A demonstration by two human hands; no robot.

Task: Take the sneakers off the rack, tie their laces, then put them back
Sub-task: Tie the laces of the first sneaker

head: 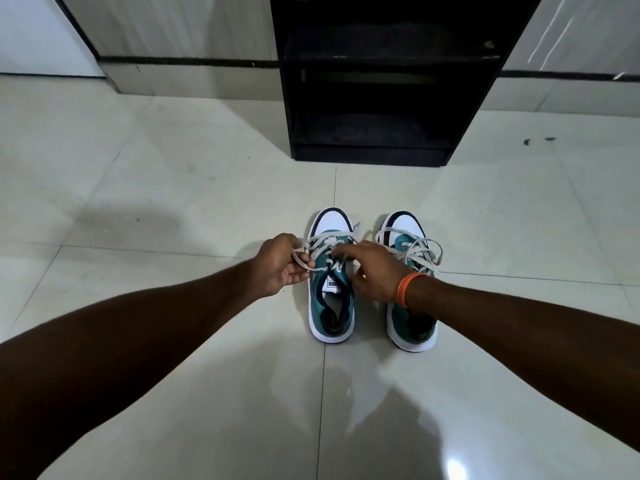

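Note:
Two teal-and-white sneakers stand side by side on the floor, toes pointing away from me. Over the left sneaker (331, 306), my left hand (280, 265) pinches a loop of its grey lace (323, 242). My right hand (375, 271), with an orange band at the wrist, pinches the lace's other side near the tongue. The right sneaker (412, 320) sits partly under my right wrist, its grey laces (424, 252) lying loose across the top.
A black shoe rack (374, 81) with bare shelves stands against the wall just beyond the sneakers. Glossy pale floor tiles (173, 188) stretch all around. A few dark specks (538, 140) lie on the floor at the right.

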